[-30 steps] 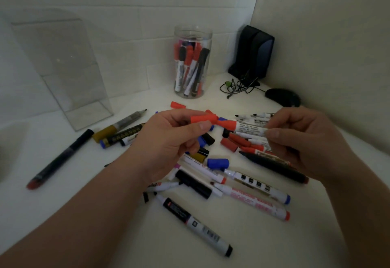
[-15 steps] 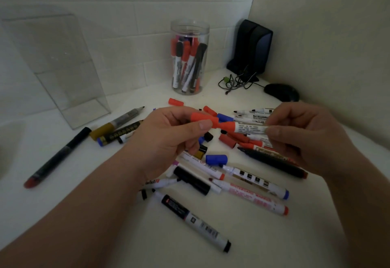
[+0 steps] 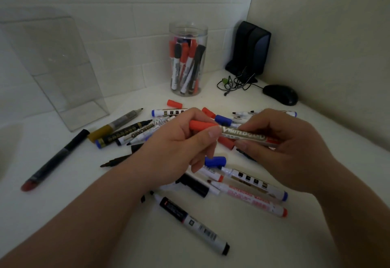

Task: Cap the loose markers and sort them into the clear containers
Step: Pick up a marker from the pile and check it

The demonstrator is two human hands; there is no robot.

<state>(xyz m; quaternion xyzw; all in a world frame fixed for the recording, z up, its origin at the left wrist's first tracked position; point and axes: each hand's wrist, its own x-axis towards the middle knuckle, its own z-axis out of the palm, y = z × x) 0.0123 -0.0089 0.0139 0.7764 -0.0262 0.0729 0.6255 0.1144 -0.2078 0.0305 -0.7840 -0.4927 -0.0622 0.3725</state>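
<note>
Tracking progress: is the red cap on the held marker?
On: red cap butts the whiteboard marker barrel, no tip showing. Fully seated: cannot tell, left hand covers joint.

Red cap (image 3: pixel 201 125), blue caps (image 3: pixel 215 161), black mouse (image 3: pixel 280 94), seemingly mustard-yellow marker (image 3: pixel 115 125).

Head cam only, wide-angle; looks fwd & down, close over left hand (image 3: pixel 179 147), right hand (image 3: pixel 291 147); faces wall corner (image 3: pixel 250 35).

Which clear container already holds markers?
The round jar, with red and black markers standing inside it; the rectangular clear box on the left shows none.
</note>
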